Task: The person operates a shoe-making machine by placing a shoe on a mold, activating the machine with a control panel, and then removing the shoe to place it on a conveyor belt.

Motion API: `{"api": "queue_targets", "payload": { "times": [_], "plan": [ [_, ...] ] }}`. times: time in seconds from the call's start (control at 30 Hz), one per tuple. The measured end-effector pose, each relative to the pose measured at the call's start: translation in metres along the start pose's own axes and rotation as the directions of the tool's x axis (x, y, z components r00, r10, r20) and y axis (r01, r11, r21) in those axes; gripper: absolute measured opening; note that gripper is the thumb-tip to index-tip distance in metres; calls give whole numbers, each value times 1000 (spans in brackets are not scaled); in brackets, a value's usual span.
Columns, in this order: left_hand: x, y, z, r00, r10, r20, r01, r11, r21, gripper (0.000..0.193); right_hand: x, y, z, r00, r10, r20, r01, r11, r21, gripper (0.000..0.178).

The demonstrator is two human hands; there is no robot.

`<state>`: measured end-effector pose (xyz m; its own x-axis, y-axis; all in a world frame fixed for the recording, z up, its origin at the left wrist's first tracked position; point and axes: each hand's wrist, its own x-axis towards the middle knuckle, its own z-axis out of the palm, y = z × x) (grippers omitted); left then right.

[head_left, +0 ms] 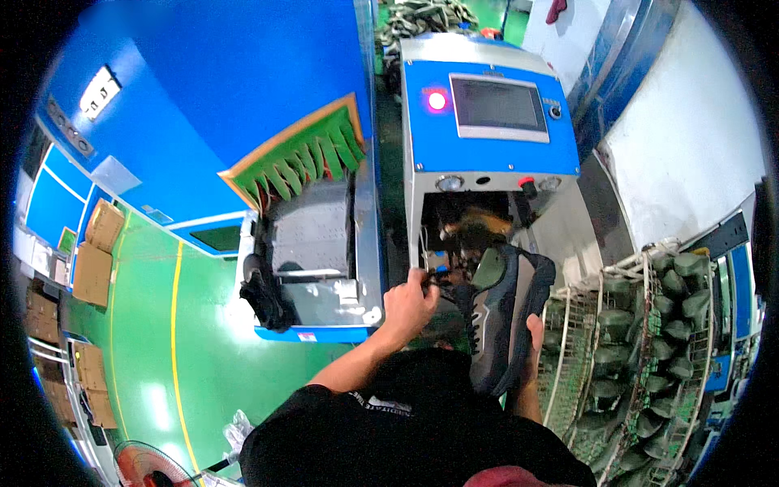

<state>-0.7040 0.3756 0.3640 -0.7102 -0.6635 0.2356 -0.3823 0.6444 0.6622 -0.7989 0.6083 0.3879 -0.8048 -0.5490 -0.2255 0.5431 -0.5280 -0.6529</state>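
My right hand is wrapped around a dark grey and black sports shoe, held tilted with its toe toward me. A green shoe last shows in the shoe's opening. My left hand is closed at the left of the shoe, by the front opening of a blue and white machine. Its fingers pinch a small dark part that I cannot make out. Inside the machine's opening, dark metal parts are partly hidden by the shoe.
A grey conveyor under a green strip curtain stands at left, with a black shoe on its edge. Wire racks of green lasts stand at right. A fan and cardboard boxes are at far left.
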Motion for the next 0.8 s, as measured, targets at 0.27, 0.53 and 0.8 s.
{"api": "queue_targets", "payload": {
  "times": [0.27, 0.53, 0.8],
  "plan": [
    [46, -18, -72, 927, 316, 203, -373, 836, 402, 33, 25, 20, -36, 999, -30, -13, 27, 984, -176, 58],
    [-30, -6, 29, 956, 292, -25, -282, 895, -346, 13, 45, 25, -57, 991, -118, -64, 105, 979, -175, 49],
    [-24, 14, 35, 878, 301, -373, -413, 869, -272, 22, 93, 36, -138, 953, -283, 103, 299, 846, -442, 81]
  ]
}}
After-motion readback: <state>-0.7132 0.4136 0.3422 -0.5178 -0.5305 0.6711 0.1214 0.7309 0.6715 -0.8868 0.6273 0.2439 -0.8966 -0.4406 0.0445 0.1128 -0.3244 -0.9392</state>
